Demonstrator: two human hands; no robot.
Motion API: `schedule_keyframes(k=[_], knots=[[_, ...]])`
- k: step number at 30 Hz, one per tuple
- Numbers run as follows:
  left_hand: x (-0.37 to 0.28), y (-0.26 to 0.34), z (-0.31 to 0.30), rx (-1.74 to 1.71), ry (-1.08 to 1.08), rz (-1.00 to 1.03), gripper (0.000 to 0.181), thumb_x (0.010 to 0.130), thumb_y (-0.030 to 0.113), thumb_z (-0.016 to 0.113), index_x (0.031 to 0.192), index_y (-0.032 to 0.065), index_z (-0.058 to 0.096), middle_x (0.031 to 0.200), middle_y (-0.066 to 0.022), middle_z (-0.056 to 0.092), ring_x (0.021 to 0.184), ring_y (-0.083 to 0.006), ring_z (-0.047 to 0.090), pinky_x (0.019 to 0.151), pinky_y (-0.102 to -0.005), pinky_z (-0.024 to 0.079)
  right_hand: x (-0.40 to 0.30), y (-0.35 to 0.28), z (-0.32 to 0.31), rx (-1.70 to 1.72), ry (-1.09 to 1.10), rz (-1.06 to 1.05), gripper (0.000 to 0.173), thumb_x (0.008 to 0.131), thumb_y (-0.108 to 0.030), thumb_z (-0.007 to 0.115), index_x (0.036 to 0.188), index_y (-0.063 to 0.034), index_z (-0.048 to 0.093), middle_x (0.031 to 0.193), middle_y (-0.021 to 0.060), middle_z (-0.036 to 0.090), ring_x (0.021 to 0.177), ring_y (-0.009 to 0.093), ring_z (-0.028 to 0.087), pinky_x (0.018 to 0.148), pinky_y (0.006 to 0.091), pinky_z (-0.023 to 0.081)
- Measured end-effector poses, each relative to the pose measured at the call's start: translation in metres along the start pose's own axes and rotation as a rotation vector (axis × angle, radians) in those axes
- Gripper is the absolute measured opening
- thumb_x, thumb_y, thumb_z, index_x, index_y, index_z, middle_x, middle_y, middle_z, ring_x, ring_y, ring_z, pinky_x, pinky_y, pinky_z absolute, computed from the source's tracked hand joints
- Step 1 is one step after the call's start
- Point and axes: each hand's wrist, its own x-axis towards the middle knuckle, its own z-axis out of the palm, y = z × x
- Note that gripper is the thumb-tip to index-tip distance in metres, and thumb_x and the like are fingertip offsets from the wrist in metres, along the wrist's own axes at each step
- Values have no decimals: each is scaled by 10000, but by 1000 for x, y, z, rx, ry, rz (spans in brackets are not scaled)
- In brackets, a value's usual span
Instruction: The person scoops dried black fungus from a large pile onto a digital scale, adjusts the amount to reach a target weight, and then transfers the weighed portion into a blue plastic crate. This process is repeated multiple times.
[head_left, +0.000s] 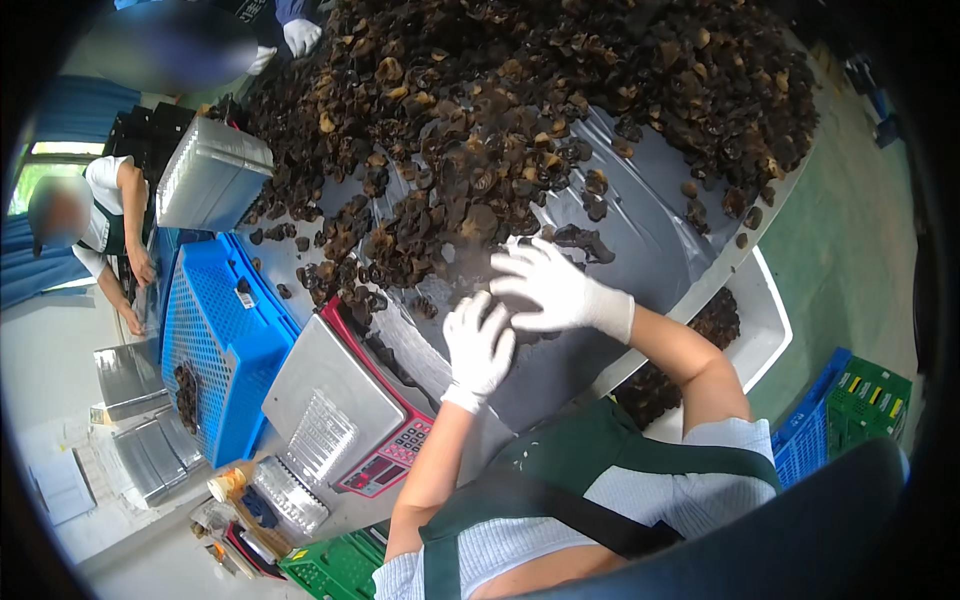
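A large heap of dark brown dried wood-ear-like fungus (480, 165) covers the far part of a table lined with grey plastic sheeting (637, 202). My left hand (480, 349), in a white glove, is at the near edge of the loose pieces, fingers spread. Close beside it, on the right, my right hand (559, 289), also gloved in white, reaches palm down over the sheet with its fingers apart. Some dark pieces lie by and partly under the fingers; whether either hand touches them cannot be told. Left of my hands stands a red-framed digital scale (334, 367) with a clear plastic container (322, 435) on its plate.
Blue perforated crates (232, 352) stand left of the scale, a stack of clear containers (214, 176) beyond them. A white tub (765, 315) is below the table's right edge. Two co-workers are at the left and upper left; one has a white-gloved hand (301, 36) by the heap.
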Motion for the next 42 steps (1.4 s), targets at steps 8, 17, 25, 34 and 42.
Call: schedule_keyframes(k=[8, 17, 25, 34, 42], knots=[[-59, 4, -7, -132, 211, -277, 514, 812, 173, 678, 1303, 83, 555, 1411, -220, 397, 1294, -400, 384, 1099, -482, 304, -62, 10, -60, 188, 135, 184, 281, 708, -261, 733, 966, -176, 659, 1234, 64, 567, 1235, 316, 454, 1063, 503, 312], [-47, 16, 15, -323, 45, -135, 519, 817, 183, 676, 1313, 103, 545, 1424, -221, 402, 1327, -463, 347, 1111, -539, 277, -76, -14, -12, 129, 163, 264, 464, 753, -356, 722, 1179, -196, 629, 1351, 98, 520, 1309, 403, 393, 1114, 550, 258], [-49, 14, 0, -393, 225, -301, 233, 833, 44, 616, 1066, 40, 613, 1285, -230, 478, 1219, -389, 461, 1061, -460, 361, -74, -26, -15, 200, 393, 264, 295, 769, -186, 694, 1055, -130, 648, 1115, 33, 627, 1072, 253, 565, 981, 451, 376], [-35, 7, 9, -487, 149, -196, 177, 855, 14, 610, 1029, 37, 626, 1100, -150, 607, 1065, -308, 569, 955, -385, 439, -24, -33, 0, 229, 277, 291, 494, 770, -161, 726, 1239, -56, 608, 1020, 98, 672, 941, 253, 618, 912, 363, 434], [-13, -13, 0, -469, 266, -374, 200, 881, 5, 588, 1078, -20, 618, 1037, -146, 637, 983, -291, 619, 913, -362, 479, -44, -29, -47, 1279, 319, 797, 420, 940, -173, 605, 1301, 36, 553, 1185, 55, 643, 1081, 102, 571, 963, 261, 433]])
